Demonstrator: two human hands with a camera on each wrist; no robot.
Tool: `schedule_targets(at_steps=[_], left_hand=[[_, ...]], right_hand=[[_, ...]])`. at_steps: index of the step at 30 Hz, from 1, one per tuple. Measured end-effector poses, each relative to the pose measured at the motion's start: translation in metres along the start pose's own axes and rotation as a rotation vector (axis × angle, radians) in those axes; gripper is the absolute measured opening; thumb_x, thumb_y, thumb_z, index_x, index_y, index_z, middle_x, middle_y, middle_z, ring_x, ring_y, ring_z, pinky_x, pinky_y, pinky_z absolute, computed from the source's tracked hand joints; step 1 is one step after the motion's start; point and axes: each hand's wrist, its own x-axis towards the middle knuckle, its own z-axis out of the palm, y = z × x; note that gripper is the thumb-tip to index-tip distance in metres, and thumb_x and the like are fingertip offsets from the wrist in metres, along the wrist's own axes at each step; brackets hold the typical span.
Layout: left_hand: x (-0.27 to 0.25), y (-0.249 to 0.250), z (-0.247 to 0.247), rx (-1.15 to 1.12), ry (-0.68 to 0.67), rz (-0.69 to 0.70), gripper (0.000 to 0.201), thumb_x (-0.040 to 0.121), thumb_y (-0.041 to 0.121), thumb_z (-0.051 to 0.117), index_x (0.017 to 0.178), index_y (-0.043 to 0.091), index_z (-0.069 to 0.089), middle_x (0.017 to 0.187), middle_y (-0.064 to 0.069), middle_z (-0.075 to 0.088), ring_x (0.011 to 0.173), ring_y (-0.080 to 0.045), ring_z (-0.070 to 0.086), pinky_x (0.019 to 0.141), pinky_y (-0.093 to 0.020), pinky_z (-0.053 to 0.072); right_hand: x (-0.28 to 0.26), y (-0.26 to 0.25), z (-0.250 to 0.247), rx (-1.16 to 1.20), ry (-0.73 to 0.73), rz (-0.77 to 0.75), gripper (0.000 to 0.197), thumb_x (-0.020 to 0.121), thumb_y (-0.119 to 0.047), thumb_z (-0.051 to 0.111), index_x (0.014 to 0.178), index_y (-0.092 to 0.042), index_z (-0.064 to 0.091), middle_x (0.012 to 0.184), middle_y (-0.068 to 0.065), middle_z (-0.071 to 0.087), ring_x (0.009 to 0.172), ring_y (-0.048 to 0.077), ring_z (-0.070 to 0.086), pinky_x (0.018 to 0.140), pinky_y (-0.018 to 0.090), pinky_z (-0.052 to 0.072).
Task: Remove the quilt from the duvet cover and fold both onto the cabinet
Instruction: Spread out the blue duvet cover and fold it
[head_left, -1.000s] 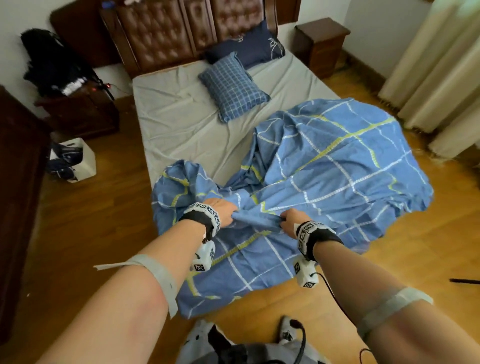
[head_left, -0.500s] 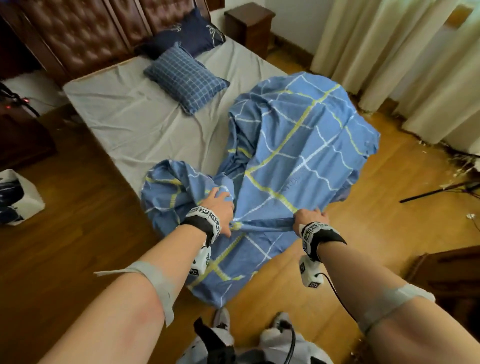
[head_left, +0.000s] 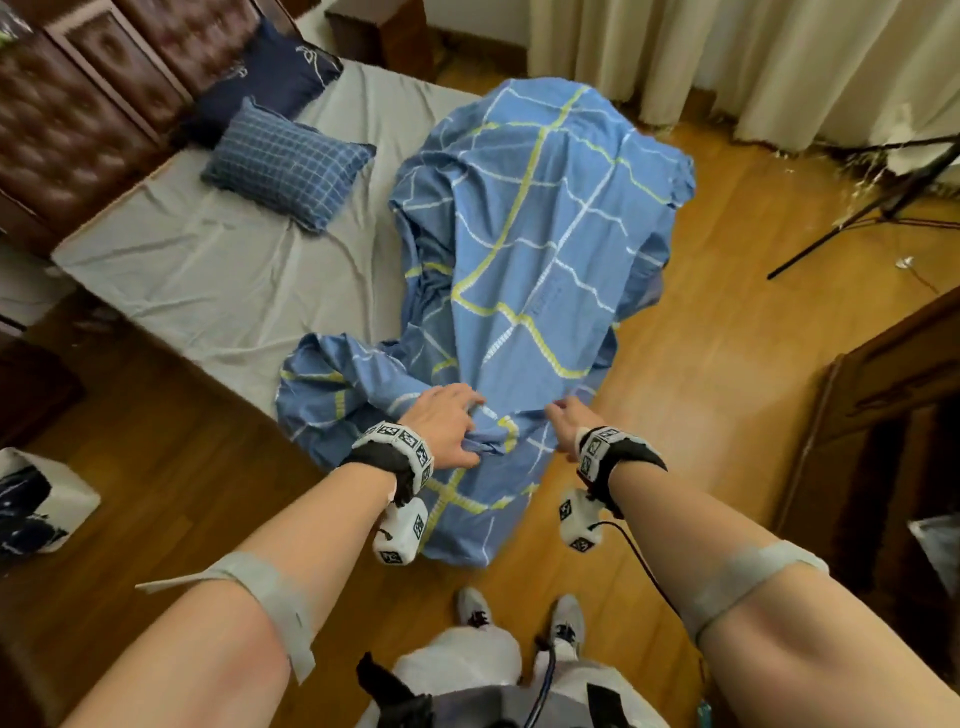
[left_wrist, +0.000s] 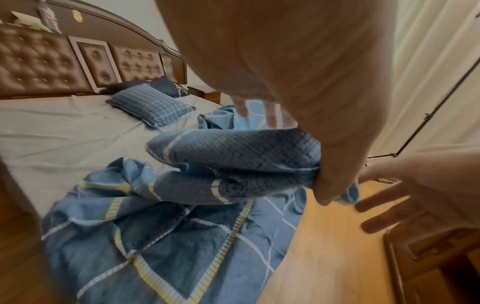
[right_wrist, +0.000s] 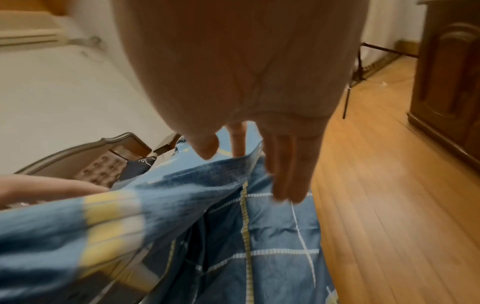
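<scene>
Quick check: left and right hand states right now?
Left hand: grips a bunched fold of the blue duvet cover.
Right hand: open, fingers straight, at the cover's edge.

Three cameras, one bedside: a head view from above and two wrist views close on the cloth.

The head camera looks forward and down from standing height over both forearms, taking in the bed (head_left: 218, 270), the blue duvet cover (head_left: 524, 249) beyond the grip and the wood floor (head_left: 727, 364) to its right; the left wrist camera sits just behind the left hand (left_wrist: 298, 72), facing the headboard (left_wrist: 39, 65) beyond the bunched cloth; the right wrist camera, equally close, looks along the right hand (right_wrist: 246, 72) with the cabinet (right_wrist: 451, 78) to its right; all three share the gripped fold of cover.
</scene>
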Motion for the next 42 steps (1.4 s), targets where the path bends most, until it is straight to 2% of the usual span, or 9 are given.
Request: schedule_targets(at_steps=[6,9,14,20,26,31,35,39,42], left_hand=[[0.0,0.009,-0.008,-0.022,-0.074,0.055,0.038,0.075,0.045,0.067,0.063,0.017,0.043,0.059,0.001,0.046,0.069,-0.027,0.056,0.064,-0.034,0.042],[-0.004,-0.007,-0.004,0.048,-0.098,0.127,0.03,0.079,0.047,0.064,0.072,0.022,0.048,0.066,0.004,0.052,0.078,-0.027,0.06,0.073,-0.035,0.039],[-0.015,-0.052,0.01,0.263,-0.178,0.18,0.03,0.08,0.053,0.06,0.088,0.025,0.067,0.09,0.002,0.067,0.098,-0.021,0.057,0.094,-0.039,0.039],[-0.038,-0.04,0.011,0.118,-0.276,0.184,0.027,0.077,0.043,0.068,0.075,0.018,0.056,0.08,-0.005,0.066,0.07,-0.026,0.057,0.063,-0.03,0.047],[-0.058,-0.015,0.001,0.216,-0.199,0.289,0.032,0.075,0.053,0.059,0.067,0.022,0.056,0.064,0.006,0.053,0.076,-0.022,0.061,0.078,-0.035,0.039],[-0.084,-0.007,0.036,-0.055,-0.24,0.144,0.018,0.074,0.036,0.065,0.083,0.021,0.065,0.075,0.001,0.066,0.074,-0.024,0.063,0.066,-0.035,0.052],[-0.103,0.028,0.066,-0.198,-0.176,0.157,0.019,0.081,0.026,0.063,0.097,0.028,0.054,0.092,0.001,0.064,0.091,-0.023,0.063,0.072,-0.031,0.045],[-0.117,0.065,0.084,-0.268,-0.087,0.129,0.026,0.084,0.032,0.067,0.108,0.027,0.058,0.102,-0.001,0.07,0.098,-0.027,0.065,0.076,-0.032,0.048],[-0.121,0.082,0.094,-0.247,-0.077,0.08,0.039,0.082,0.028,0.068,0.117,0.025,0.051,0.104,-0.006,0.07,0.099,-0.032,0.065,0.072,-0.032,0.044]], right_hand=[[-0.034,-0.022,0.014,0.377,-0.104,-0.076,0.027,0.09,-0.036,0.069,0.089,-0.009,0.067,0.063,0.005,0.067,0.057,0.02,0.068,0.064,0.037,0.06],[-0.032,-0.023,0.024,0.254,0.115,-0.035,0.026,0.081,-0.028,0.077,0.066,-0.01,0.064,0.055,0.009,0.066,0.056,0.026,0.068,0.068,0.044,0.061],[-0.06,-0.008,0.056,-0.076,0.356,0.143,0.012,0.073,-0.024,0.067,0.067,-0.013,0.07,0.057,0.002,0.07,0.051,0.015,0.062,0.046,0.022,0.046],[-0.109,0.009,0.047,-0.144,0.617,0.274,0.013,0.079,-0.023,0.068,0.078,-0.011,0.067,0.074,0.009,0.068,0.07,0.025,0.066,0.066,0.034,0.058],[-0.144,0.059,0.028,-0.163,0.702,0.457,0.022,0.086,-0.032,0.07,0.087,-0.01,0.066,0.081,0.009,0.06,0.073,0.029,0.057,0.066,0.03,0.045],[-0.139,0.087,0.08,0.014,0.495,0.377,0.036,0.091,-0.028,0.06,0.12,-0.007,0.058,0.108,0.014,0.063,0.093,0.031,0.062,0.078,0.035,0.049],[-0.143,0.086,0.126,0.41,0.231,0.218,0.033,0.09,-0.037,0.061,0.111,-0.014,0.05,0.1,0.012,0.063,0.086,0.033,0.068,0.079,0.044,0.059],[-0.165,0.088,0.142,0.593,-0.05,0.178,0.04,0.089,-0.051,0.064,0.103,-0.015,0.057,0.095,0.018,0.069,0.069,0.032,0.067,0.057,0.031,0.054],[-0.173,0.104,0.141,0.693,-0.059,0.134,0.023,0.092,-0.023,0.067,0.102,-0.005,0.058,0.082,0.018,0.069,0.054,0.023,0.067,0.049,0.025,0.051]])
